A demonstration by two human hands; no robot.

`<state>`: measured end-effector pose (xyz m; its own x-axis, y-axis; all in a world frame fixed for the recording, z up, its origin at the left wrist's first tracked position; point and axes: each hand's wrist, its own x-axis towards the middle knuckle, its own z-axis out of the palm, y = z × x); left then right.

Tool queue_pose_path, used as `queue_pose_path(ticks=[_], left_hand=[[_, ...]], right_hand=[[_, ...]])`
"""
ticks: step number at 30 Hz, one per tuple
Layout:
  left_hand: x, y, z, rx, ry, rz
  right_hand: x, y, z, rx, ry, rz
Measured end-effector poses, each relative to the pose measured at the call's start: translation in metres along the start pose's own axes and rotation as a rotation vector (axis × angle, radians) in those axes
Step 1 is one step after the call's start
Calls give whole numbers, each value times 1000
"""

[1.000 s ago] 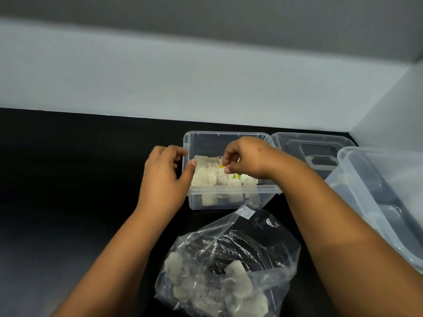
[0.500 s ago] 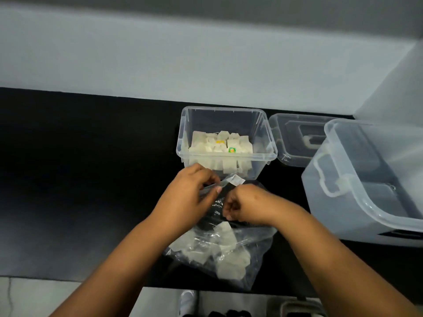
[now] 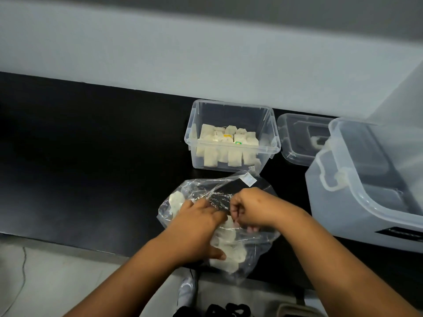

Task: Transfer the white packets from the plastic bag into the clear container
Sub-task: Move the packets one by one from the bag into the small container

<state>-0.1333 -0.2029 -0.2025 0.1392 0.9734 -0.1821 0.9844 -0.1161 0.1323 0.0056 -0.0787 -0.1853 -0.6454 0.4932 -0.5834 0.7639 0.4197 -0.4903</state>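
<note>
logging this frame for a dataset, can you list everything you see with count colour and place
clear container: one, transparent, on the black counter by the wall, part filled with white packets
plastic bag: one, clear, crumpled, nearer than the container, more white packets inside
lid: one, clear, right of the container
large bin: one, translucent, far right
black counter: one, along the pale wall
left hand: one, fingers in the bag among packets
right hand: one, curled, gripping the bag's film
</note>
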Motion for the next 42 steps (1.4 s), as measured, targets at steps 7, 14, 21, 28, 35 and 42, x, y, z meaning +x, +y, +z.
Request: queue_pose_path(ticks=[7, 14, 21, 28, 35, 42], left_hand=[[-18, 3, 28, 70, 165, 58], [-17, 5, 39, 59, 343, 86], [-10, 1, 42, 61, 314, 10], [-6, 5, 36, 67, 441, 66], [-7, 11, 34, -3, 380, 59], [-9, 11, 17, -289, 148, -21]], right_hand=[[-7, 9, 9, -198, -31, -214], [-8, 7, 21, -338, 49, -328], [-2, 10, 30, -363, 200, -348], [-2, 12, 22, -277, 406, -282], [-7, 16, 21, -127, 585, -207], [-1, 31, 34, -3, 615, -169]])
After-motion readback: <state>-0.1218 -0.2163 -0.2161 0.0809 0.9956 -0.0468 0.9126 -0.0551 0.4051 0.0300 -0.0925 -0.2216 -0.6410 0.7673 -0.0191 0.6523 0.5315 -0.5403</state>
